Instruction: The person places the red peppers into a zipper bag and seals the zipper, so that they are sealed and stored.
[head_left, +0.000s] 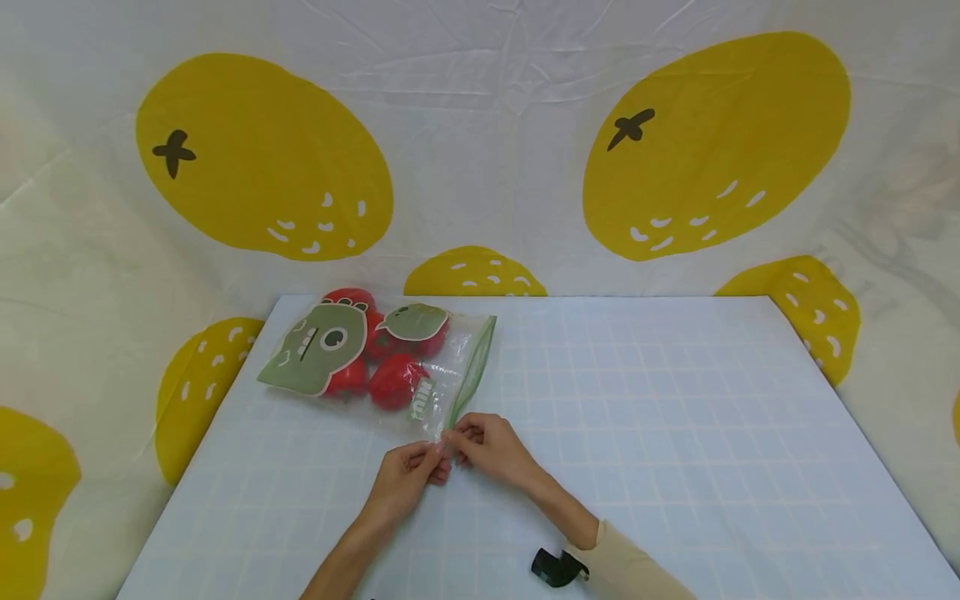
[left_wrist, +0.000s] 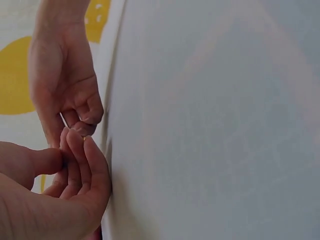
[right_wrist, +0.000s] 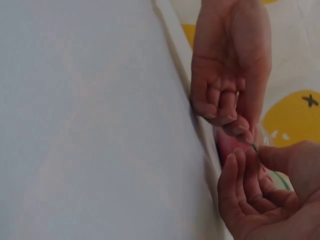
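A clear zip bag [head_left: 457,354] with green dinosaur-like print lies on its side at the table's back left. Through its plastic show several red, rounded objects [head_left: 395,383]; their exact kind is unclear. A green zip strip [head_left: 474,367] runs along the bag's right end. At the near end of that strip my left hand [head_left: 401,482] pinches the bag's corner between thumb and fingers. Right beside it, my right hand [head_left: 498,450] pinches the same zip edge. In the right wrist view a bit of green strip [right_wrist: 255,148] shows at the right hand's fingertips.
The white table [head_left: 675,417] carries a faint grid pattern. Near its front, by the right sleeve [head_left: 630,567], is a small black object [head_left: 557,568]. Behind the table hangs a pale cloth [head_left: 487,167] printed with yellow fruit.
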